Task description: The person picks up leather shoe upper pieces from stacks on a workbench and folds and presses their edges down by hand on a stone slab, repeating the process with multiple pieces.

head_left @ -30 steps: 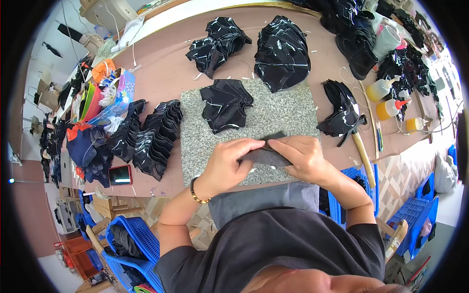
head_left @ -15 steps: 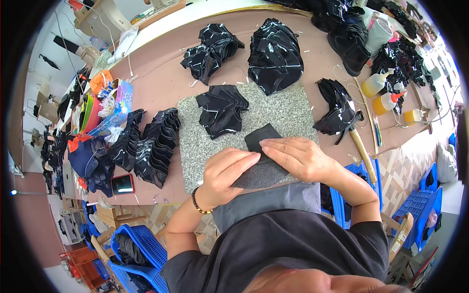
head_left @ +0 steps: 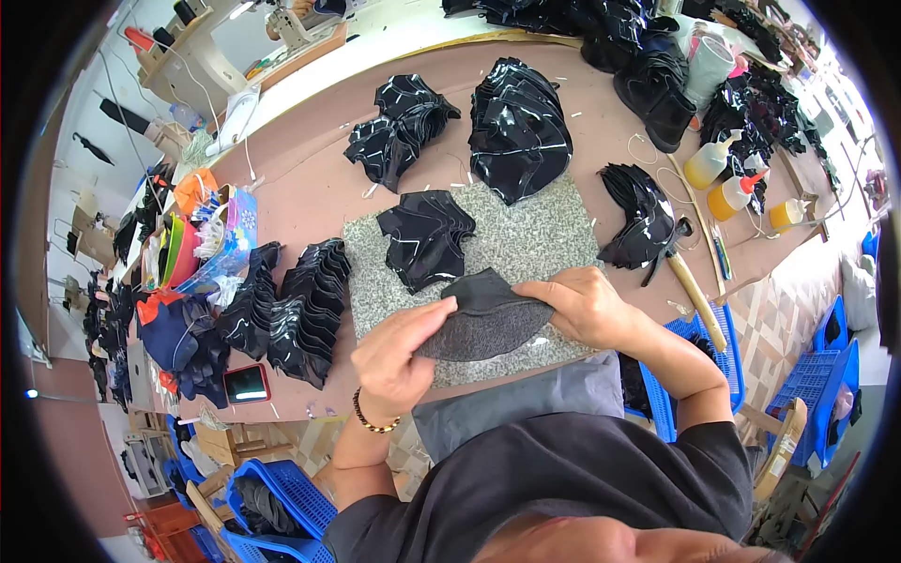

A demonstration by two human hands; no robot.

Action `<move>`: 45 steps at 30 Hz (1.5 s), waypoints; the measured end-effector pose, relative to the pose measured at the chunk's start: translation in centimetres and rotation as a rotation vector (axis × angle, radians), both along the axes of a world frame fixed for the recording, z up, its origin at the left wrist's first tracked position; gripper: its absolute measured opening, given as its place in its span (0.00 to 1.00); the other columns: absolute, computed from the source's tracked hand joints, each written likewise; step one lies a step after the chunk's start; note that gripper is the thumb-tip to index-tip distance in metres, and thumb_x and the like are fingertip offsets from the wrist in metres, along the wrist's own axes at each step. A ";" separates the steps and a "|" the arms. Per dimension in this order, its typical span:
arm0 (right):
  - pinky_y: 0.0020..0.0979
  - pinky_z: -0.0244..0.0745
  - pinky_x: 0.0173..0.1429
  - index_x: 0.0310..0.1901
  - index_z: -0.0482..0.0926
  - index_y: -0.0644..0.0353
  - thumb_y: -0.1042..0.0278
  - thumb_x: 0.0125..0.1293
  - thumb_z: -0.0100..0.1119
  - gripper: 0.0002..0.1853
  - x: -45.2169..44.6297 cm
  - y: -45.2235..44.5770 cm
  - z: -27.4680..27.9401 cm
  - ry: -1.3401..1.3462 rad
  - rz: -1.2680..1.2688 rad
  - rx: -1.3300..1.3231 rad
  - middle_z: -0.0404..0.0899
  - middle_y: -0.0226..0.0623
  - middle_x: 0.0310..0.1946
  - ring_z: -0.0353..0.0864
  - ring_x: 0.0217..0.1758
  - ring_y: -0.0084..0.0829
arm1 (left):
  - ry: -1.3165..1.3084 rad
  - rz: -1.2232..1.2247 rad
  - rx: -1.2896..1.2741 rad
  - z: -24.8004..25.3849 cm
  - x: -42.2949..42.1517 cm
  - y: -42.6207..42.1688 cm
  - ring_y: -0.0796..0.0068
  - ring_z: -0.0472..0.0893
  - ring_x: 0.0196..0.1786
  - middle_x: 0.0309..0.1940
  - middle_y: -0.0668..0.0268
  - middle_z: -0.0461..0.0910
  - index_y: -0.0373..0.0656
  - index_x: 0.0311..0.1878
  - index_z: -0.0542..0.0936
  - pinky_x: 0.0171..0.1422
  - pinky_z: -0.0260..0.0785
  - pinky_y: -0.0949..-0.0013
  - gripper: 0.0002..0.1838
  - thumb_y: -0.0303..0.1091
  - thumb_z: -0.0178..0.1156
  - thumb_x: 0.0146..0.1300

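A dark grey cut piece of material with a folded black upper part is raised over the near half of a speckled stone slab. My left hand pinches its left end, thumb on top. At the right end, my right hand grips the piece between thumb and fingers. Just beyond it on the slab lies a small stack of shiny black cut pieces. Whether the dark grey piece is leather or fabric I cannot tell.
Stacks of black pieces stand behind the slab, with fanned rows at left. A hammer, glue bottles and black boots are at right. A phone lies near the table's front left edge.
The dark grey piece has come up off the slab and is bent between my hands. My hands have moved apart from its middle to its two ends. The camera view has shifted slightly.
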State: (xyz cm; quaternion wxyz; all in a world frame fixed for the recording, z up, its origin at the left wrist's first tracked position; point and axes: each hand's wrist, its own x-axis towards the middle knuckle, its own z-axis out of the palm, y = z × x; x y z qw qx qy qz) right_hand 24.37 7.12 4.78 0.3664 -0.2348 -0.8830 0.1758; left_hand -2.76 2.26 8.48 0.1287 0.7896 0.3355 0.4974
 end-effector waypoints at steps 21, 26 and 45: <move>0.30 0.81 0.39 0.58 0.71 0.67 0.51 0.82 0.47 0.23 -1.8 9.2 -7.0 0.794 -0.114 -1.558 0.84 0.42 0.45 0.86 0.38 0.31 | 0.193 0.427 -0.210 -8.3 -3.6 5.7 0.48 0.73 0.66 0.64 0.47 0.74 0.33 0.63 0.75 0.72 0.64 0.54 0.30 0.38 0.72 0.62; 0.39 0.77 0.46 0.55 0.76 0.60 0.64 0.69 0.66 0.17 -1.8 9.4 -7.7 0.121 -0.563 -0.524 0.79 0.40 0.49 0.81 0.43 0.34 | 0.299 0.565 -0.298 -10.6 -5.1 8.2 0.46 0.77 0.56 0.52 0.47 0.79 0.30 0.61 0.75 0.63 0.69 0.53 0.32 0.44 0.71 0.63; 0.48 0.70 0.68 0.62 0.77 0.61 0.59 0.65 0.66 0.26 0.1 6.9 -3.9 -0.302 -0.687 0.074 0.76 0.46 0.64 0.72 0.72 0.44 | -0.399 0.309 -0.365 -7.2 -6.5 6.7 0.81 0.68 0.41 0.39 0.73 0.68 0.34 0.67 0.70 0.54 0.65 0.77 0.32 0.15 0.68 0.58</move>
